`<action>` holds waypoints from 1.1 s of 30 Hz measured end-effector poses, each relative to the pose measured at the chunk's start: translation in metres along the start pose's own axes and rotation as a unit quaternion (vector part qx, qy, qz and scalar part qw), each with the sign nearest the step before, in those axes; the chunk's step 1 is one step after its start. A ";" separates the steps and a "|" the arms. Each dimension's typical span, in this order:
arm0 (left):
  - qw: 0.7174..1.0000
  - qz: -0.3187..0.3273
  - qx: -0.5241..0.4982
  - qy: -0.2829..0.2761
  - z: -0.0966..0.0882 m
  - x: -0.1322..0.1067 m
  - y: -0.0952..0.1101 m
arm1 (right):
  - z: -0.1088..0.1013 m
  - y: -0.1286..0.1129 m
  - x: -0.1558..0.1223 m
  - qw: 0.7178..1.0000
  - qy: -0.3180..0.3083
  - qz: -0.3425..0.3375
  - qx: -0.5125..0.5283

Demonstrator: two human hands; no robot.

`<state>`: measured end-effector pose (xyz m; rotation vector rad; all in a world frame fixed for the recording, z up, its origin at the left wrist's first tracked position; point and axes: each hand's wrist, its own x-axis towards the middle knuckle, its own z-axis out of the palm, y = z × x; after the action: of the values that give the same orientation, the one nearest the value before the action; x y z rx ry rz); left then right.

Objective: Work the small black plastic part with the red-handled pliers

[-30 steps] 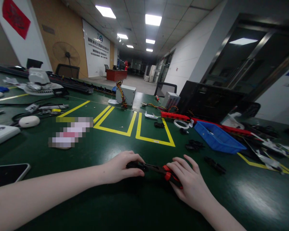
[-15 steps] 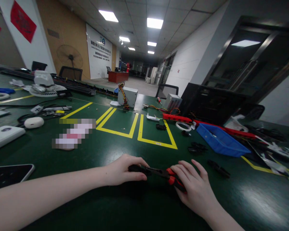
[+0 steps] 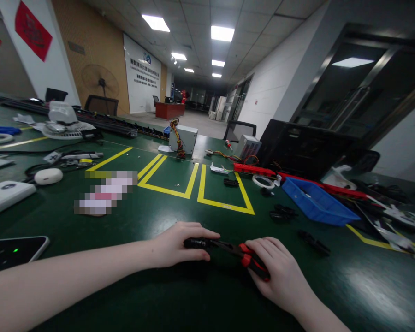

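Observation:
Between the thumb and fingers of my left hand is a small black cylindrical part, lying crosswise. My right hand is wrapped round the red and black handles of long-nose pliers. The pliers' dark jaws point left and meet the right end of the black part; exactly how they grip it is too dark to tell. Both hands are low over the green table. Similar black pieces lie to the right of my right hand, with more black pieces beyond it.
A blue tray stands at the right, near a white ring. Yellow tape marks the table ahead. A power supply box stands farther back. At the left lie a blurred-out object, a white case and a dark-screened device.
The fingers of my right hand, partly raised before, have closed down round the pliers' handles. My left index finger has stretched farther right along the black part. The hands stay in nearly the same place.

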<state>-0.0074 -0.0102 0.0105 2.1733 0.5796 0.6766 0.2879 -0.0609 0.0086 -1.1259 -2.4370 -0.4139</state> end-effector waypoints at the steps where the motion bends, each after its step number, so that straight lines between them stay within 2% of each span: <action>1: 1.000 -0.003 0.002 0.000 0.000 0.000 0.001 | 0.000 0.000 0.001 1.000 -0.001 0.002 0.003; 8: 1.000 -0.004 0.005 0.004 0.000 -0.002 0.004 | -0.002 0.000 0.000 1.000 -0.016 0.022 0.010; 14: 1.000 0.006 -0.018 -0.009 -0.001 0.001 0.002 | -0.001 -0.001 0.002 1.000 -0.002 0.004 -0.014; 19: 1.000 0.014 -0.024 0.006 -0.001 0.000 0.000 | -0.002 -0.003 0.004 1.000 -0.002 0.005 -0.009; 33: 0.999 0.030 -0.010 0.006 0.001 -0.002 -0.006 | 0.004 -0.005 0.004 0.997 -0.033 0.071 0.006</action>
<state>-0.0093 -0.0082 0.0053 2.1777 0.5127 0.7250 0.2813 -0.0598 0.0069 -1.3176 -2.3913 -0.3226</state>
